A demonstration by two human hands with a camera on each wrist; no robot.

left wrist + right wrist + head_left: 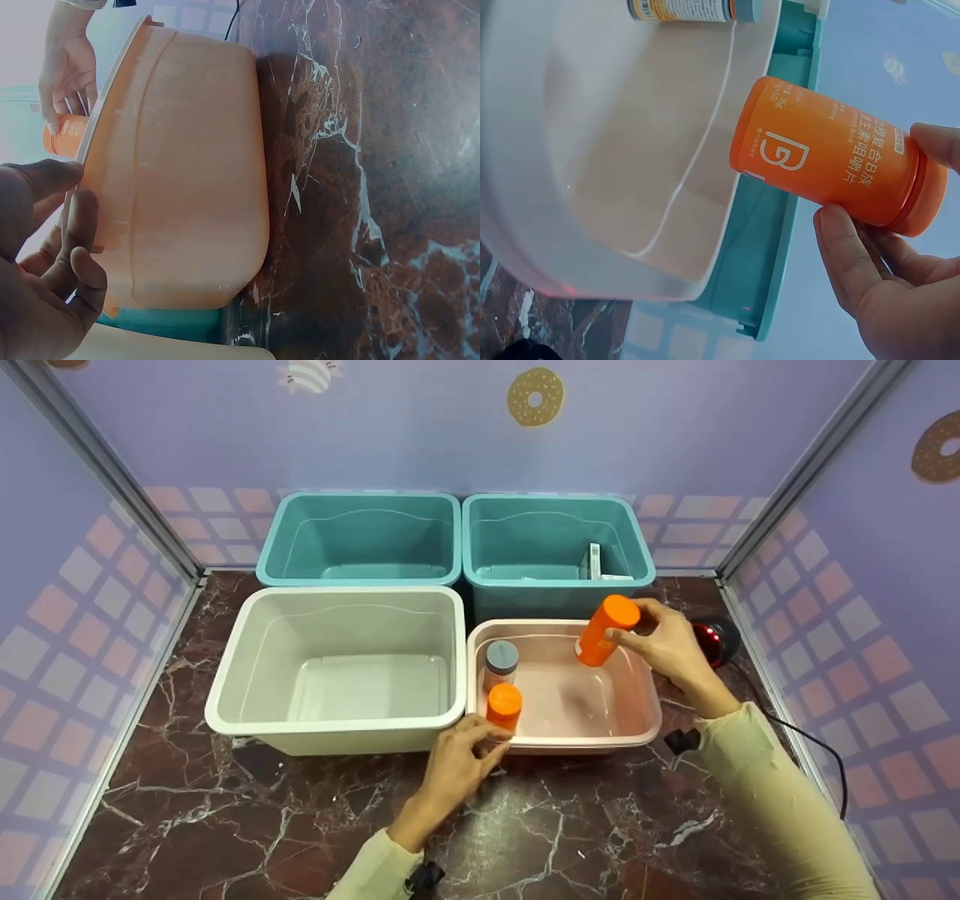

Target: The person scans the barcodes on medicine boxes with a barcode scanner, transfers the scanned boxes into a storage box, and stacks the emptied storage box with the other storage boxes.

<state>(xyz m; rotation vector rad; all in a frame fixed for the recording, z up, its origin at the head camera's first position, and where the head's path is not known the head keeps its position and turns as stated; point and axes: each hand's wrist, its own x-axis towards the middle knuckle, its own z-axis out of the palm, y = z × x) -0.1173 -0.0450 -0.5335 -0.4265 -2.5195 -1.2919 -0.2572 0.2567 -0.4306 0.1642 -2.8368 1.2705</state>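
Observation:
My right hand [667,641] grips an orange bottle [604,634] near its cap, holding it tilted over the right side of a pink bin [645,727]. White lettering covers the bottle's side in the right wrist view. At the bin's front left corner, my left hand [459,757] pinches the rim between thumb and fingers. Just behind those fingers stands a second orange bottle [505,701] inside the bin, its lower part hidden. Beside it is a grey-capped bottle [501,658] with a printed label.
A white bin [337,727] stands left of the pink one. Two teal bins [360,583] sit behind; the right teal bin [555,583] contains white boxes [592,561]. A black device [716,639] with a red light and cable lies at the right on the marbled table [525,840].

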